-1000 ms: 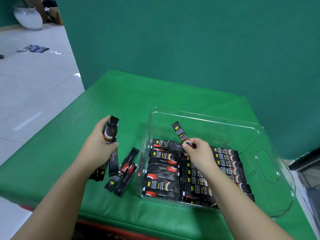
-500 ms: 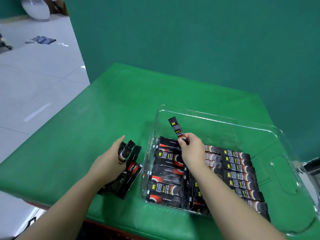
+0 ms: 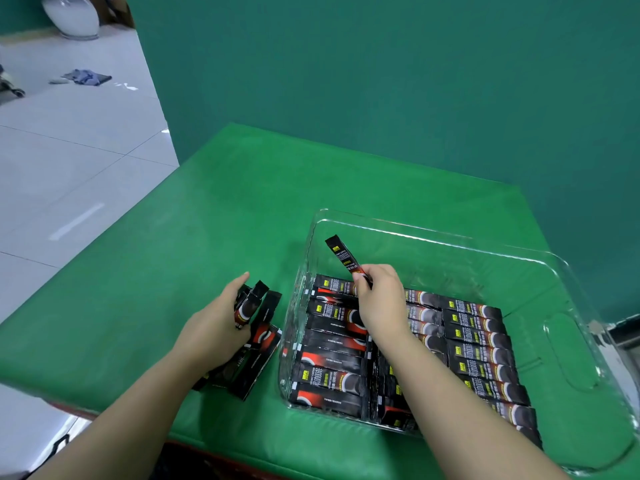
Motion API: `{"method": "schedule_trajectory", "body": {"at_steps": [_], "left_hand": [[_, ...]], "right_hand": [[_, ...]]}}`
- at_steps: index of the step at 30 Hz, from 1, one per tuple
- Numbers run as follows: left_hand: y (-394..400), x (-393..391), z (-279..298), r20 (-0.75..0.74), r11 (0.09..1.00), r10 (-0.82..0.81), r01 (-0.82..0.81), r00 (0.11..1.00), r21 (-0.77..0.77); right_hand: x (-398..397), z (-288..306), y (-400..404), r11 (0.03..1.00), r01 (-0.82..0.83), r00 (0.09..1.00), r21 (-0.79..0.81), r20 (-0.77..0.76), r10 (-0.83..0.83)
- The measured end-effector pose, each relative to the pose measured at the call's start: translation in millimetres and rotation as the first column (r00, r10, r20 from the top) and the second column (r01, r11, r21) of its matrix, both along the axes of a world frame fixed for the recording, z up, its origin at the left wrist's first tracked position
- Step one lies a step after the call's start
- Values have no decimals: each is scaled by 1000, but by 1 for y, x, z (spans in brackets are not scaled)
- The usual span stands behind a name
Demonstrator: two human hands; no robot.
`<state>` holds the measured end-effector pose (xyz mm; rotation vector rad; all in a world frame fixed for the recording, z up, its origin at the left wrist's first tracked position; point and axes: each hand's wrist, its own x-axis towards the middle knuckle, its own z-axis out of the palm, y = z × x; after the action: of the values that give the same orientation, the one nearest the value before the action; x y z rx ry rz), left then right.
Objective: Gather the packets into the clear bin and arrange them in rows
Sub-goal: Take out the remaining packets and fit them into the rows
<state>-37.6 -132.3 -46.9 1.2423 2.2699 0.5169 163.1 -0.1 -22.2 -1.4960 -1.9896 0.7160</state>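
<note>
Since half a second ago little has shifted: both hands sit almost where they were, the left one a touch lower onto the loose pile and the right one holding its packet at much the same tilt over the bin.

The clear bin stands on the right half of the green counter. Its near part is filled with black-and-red packets lying flat in rows: a left column, a right column, and a middle column mostly hidden under the right forearm. The far part of the bin shows only bare green through the plastic.

The right hand is inside the bin over the far end of the rows, thumb and fingers pinched on the lower end of a single packet, which slants up and to the left, clear of the rows beneath.

The left hand lies outside the bin, just left of its left wall, fingers curled around a few packets that stand up from its grip. More loose packets lie on the counter under and beside that hand, close to the bin wall.

Far left on the tiled floor are a white vase and a crumpled cloth.
</note>
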Motion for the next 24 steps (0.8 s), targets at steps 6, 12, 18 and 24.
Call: {"method": "schedule_trajectory", "body": {"at_steps": [6, 12, 18, 24], "left_hand": [[0, -1, -2, 5, 1000, -2, 2, 1000, 25], [0, 0, -1, 11, 999, -1, 0, 1000, 32], [0, 0, -1, 29, 1000, 2, -2, 1000, 26], [-1, -1, -1, 33, 1000, 5, -6, 999, 30]], "right_hand": [[17, 2, 1, 994, -106, 977, 19, 190, 100], [23, 12, 1, 979, -149, 928, -138, 321, 187], [14, 12, 8, 978, -172, 895, -118, 396, 205], [14, 7, 8, 958, -281, 777, 59, 600, 191]]}}
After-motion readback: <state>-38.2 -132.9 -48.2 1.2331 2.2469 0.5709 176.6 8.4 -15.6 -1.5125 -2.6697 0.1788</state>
